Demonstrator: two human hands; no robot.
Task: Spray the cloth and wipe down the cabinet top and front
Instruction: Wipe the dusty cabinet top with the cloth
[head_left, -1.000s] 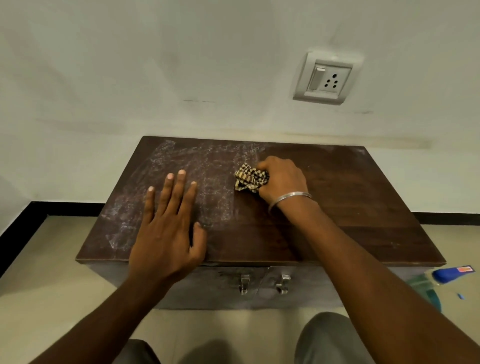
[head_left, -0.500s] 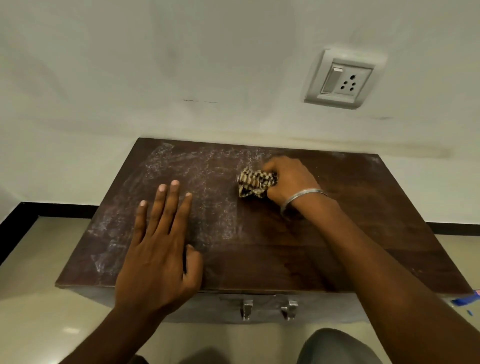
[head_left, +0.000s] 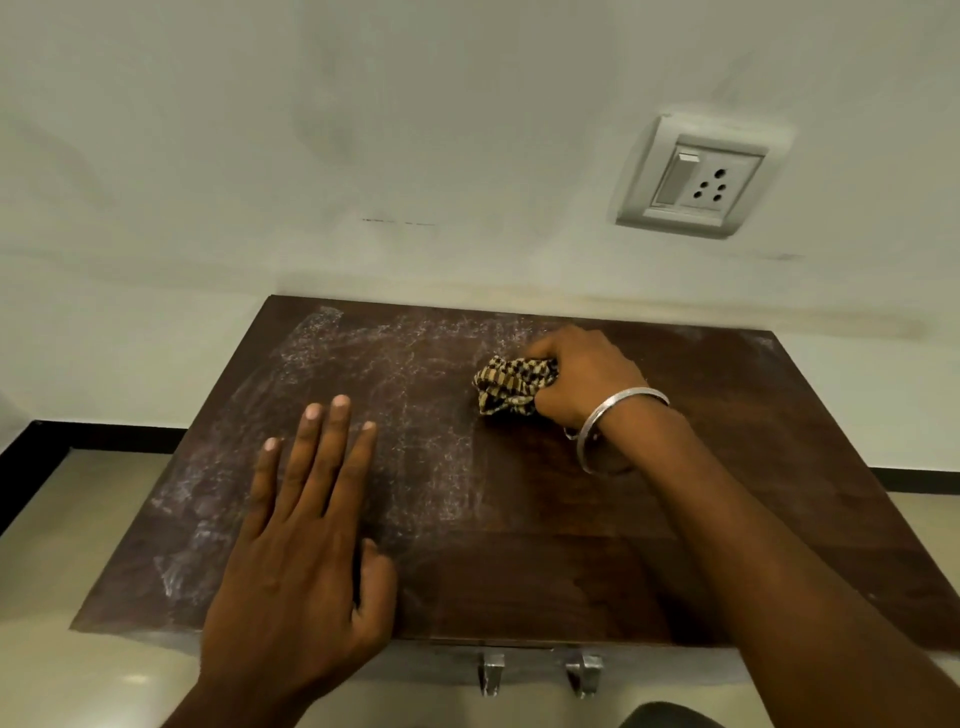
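Observation:
A low cabinet has a dark brown wooden top (head_left: 597, 545) with whitish dusty streaks over its left half. My right hand (head_left: 582, 379), a silver bangle on its wrist, grips a crumpled checked black-and-tan cloth (head_left: 509, 387) and presses it on the top, right of centre near the back. My left hand (head_left: 306, 551) lies flat on the front left of the top, fingers straight and slightly spread. Under the front edge, only a strip of the cabinet front shows, with two metal handles (head_left: 537, 670).
The cabinet stands against a white wall with a switch-and-socket plate (head_left: 696, 179) above its right side. Pale floor tiles (head_left: 62, 519) and a black skirting lie to the left. My knee (head_left: 670, 717) shows at the bottom edge.
My right hand has slid the cloth slightly toward the back of the top. The camera has come closer and tilted, so the blue bottle at the right edge is out of view.

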